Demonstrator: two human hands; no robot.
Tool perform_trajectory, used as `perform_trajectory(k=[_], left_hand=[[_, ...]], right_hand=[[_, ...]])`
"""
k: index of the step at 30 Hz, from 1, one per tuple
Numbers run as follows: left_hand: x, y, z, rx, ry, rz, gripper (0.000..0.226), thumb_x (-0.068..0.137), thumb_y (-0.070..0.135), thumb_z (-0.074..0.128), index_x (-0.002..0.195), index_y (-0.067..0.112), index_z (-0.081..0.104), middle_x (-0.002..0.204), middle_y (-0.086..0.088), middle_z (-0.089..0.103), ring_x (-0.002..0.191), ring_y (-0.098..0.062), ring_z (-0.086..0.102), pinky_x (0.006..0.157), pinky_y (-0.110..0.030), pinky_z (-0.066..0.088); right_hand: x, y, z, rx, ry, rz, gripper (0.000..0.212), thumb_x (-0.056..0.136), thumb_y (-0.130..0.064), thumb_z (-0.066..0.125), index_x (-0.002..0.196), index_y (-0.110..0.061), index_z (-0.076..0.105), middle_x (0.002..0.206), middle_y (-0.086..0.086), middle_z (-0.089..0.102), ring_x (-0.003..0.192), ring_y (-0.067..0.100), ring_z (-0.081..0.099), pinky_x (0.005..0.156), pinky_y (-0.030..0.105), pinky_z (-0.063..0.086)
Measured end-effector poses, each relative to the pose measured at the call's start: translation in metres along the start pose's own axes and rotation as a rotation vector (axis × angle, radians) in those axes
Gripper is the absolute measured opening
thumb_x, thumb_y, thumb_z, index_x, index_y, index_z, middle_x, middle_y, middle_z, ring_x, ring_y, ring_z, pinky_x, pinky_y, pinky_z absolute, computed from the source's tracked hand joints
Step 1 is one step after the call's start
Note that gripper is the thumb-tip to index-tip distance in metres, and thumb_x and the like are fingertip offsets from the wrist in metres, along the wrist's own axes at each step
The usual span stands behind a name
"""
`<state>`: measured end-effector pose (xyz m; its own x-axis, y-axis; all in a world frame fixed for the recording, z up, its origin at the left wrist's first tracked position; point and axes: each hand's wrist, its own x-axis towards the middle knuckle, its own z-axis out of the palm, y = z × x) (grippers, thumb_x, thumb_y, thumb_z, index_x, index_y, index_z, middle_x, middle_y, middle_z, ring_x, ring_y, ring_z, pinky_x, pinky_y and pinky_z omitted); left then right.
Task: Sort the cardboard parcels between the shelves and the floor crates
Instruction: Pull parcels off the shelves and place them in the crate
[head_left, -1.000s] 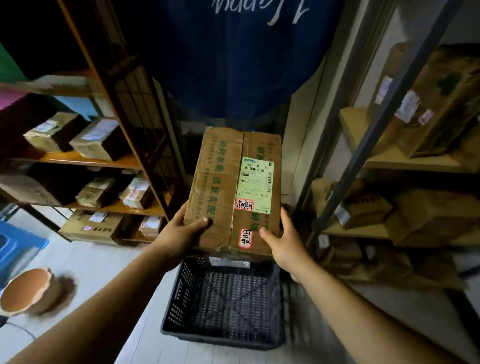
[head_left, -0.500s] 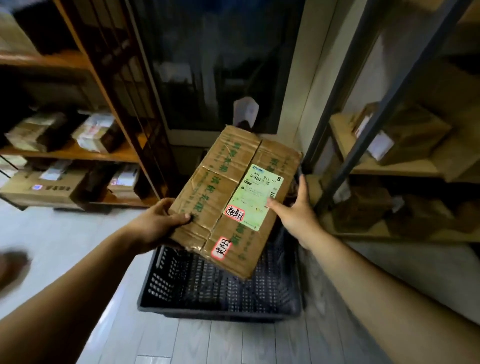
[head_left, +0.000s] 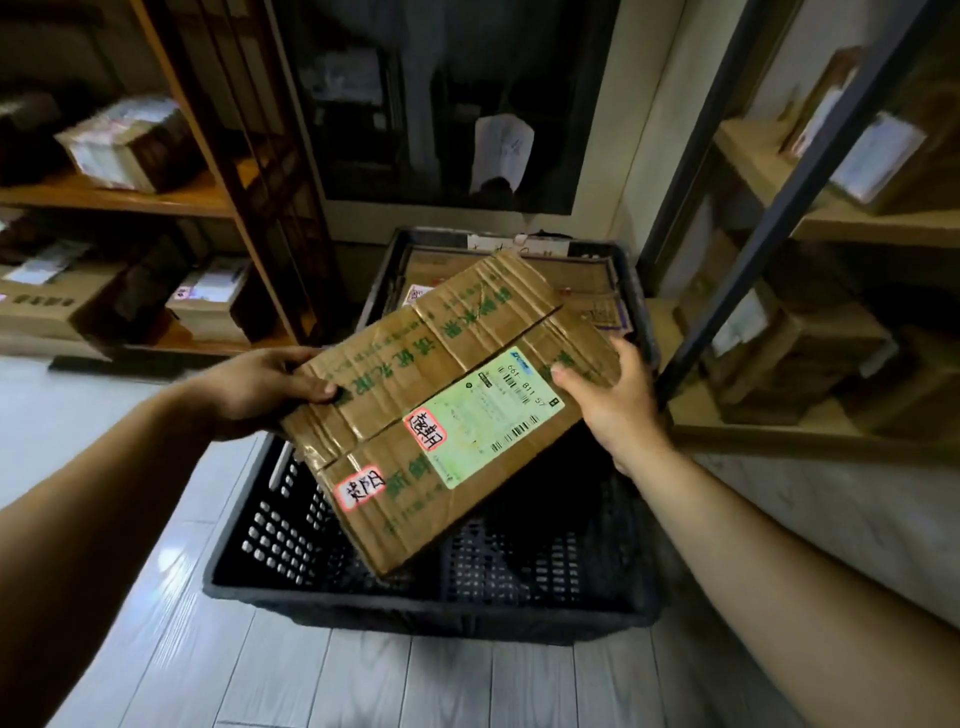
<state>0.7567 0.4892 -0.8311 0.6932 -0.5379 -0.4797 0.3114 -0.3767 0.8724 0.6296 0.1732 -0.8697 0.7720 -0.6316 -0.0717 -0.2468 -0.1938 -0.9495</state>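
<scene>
Over the near crate: a cardboard parcel (head_left: 447, 400) hangs tilted above an empty black floor crate (head_left: 415, 608), its near corner dipped below the rim.
Left hand (head_left: 260, 387): clasped on the parcel's left edge, thumb lying across the top face, arm reaching in from lower left.
Right hand (head_left: 618, 400): clamped on the parcel's right edge, thumb pressed beside the green shipping label (head_left: 488, 415).
Stickers: two red-bordered handwritten ones on the top face.
Far crate (head_left: 631, 291): just behind, already holding flat parcels.
Left shelves (head_left: 156, 195): wooden, carrying several parcels.
Right shelves (head_left: 831, 228): more parcels; a dark upright post (head_left: 769, 208) stands just beside the right hand.
Floor (head_left: 363, 675): pale planks.
</scene>
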Motion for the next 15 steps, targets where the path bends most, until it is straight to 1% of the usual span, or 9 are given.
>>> perform_trajectory(k=[2,3,5,6,7,8,9,12,15], left_hand=[[-0.001,-0.005,-0.009,-0.013,0.024,0.015,0.099,0.015,0.041,0.096,0.106,0.018,0.064,0.095,-0.013,0.073,0.075,-0.027,0.071,0.062,-0.043,0.059],[-0.002,-0.009,-0.013,-0.025,0.053,0.028,0.099,0.014,0.044,0.095,0.105,0.021,0.064,0.093,-0.010,0.073,0.074,-0.024,0.071,0.059,-0.041,0.059],[-0.004,-0.012,-0.019,-0.060,0.151,0.050,0.095,0.018,0.051,0.093,0.105,0.025,0.065,0.094,-0.008,0.072,0.072,-0.019,0.070,0.055,-0.037,0.057],[-0.004,-0.014,-0.020,-0.086,0.214,0.059,0.088,0.028,0.053,0.092,0.106,0.023,0.064,0.098,-0.010,0.070,0.072,-0.017,0.069,0.055,-0.034,0.054],[-0.003,-0.014,-0.019,-0.121,0.273,0.070,0.075,0.047,0.050,0.088,0.110,0.019,0.062,0.105,-0.014,0.067,0.075,-0.017,0.067,0.056,-0.033,0.052],[-0.001,-0.015,-0.015,-0.153,0.328,0.076,0.060,0.067,0.040,0.080,0.117,0.015,0.057,0.113,-0.018,0.063,0.080,-0.018,0.065,0.060,-0.034,0.051],[0.003,-0.016,-0.011,-0.177,0.381,0.067,0.052,0.078,0.028,0.072,0.123,0.013,0.050,0.118,-0.020,0.060,0.087,-0.021,0.064,0.064,-0.035,0.051],[0.014,-0.026,0.007,-0.213,0.468,0.061,0.056,0.082,0.006,0.067,0.127,0.014,0.034,0.106,-0.012,0.057,0.087,-0.023,0.063,0.062,-0.032,0.053],[0.024,-0.046,0.019,-0.177,0.465,0.063,0.052,0.082,-0.002,0.067,0.121,0.012,0.036,0.098,-0.008,0.058,0.078,-0.019,0.062,0.046,-0.021,0.053]], right_hand=[[-0.011,0.006,0.000,0.015,-0.008,-0.057,0.046,0.077,-0.017,0.077,0.116,-0.021,0.053,0.098,-0.010,0.061,0.086,0.002,0.059,0.064,0.003,0.043],[-0.017,0.009,0.000,0.029,-0.018,-0.081,0.042,0.079,-0.017,0.076,0.114,-0.020,0.053,0.095,-0.013,0.061,0.083,-0.002,0.058,0.062,0.002,0.042],[-0.029,0.016,-0.003,0.022,-0.015,-0.110,0.039,0.080,-0.022,0.075,0.113,-0.022,0.054,0.097,-0.011,0.063,0.085,0.000,0.059,0.068,0.008,0.046],[-0.034,0.019,-0.003,0.005,-0.014,-0.110,0.036,0.079,-0.025,0.075,0.110,-0.025,0.055,0.099,-0.010,0.064,0.088,0.003,0.061,0.073,0.014,0.048],[-0.040,0.022,-0.003,-0.006,-0.023,-0.111,0.033,0.079,-0.027,0.075,0.106,-0.029,0.056,0.100,-0.010,0.065,0.090,0.004,0.062,0.076,0.020,0.049],[-0.045,0.026,-0.002,-0.021,-0.045,-0.105,0.030,0.079,-0.029,0.074,0.103,-0.031,0.057,0.099,-0.010,0.065,0.090,0.004,0.062,0.077,0.023,0.050],[-0.049,0.029,0.000,-0.041,-0.067,-0.098,0.030,0.078,-0.034,0.074,0.103,-0.030,0.058,0.099,-0.010,0.066,0.091,0.006,0.063,0.078,0.025,0.050],[-0.062,0.043,0.003,-0.185,-0.107,-0.058,0.052,0.068,-0.061,0.066,0.110,-0.032,0.057,0.105,-0.009,0.065,0.096,0.012,0.063,0.084,0.036,0.053],[-0.065,0.063,0.006,-0.331,-0.160,0.024,0.054,0.073,-0.058,0.066,0.116,-0.028,0.053,0.113,-0.003,0.062,0.101,0.018,0.060,0.088,0.039,0.051]])
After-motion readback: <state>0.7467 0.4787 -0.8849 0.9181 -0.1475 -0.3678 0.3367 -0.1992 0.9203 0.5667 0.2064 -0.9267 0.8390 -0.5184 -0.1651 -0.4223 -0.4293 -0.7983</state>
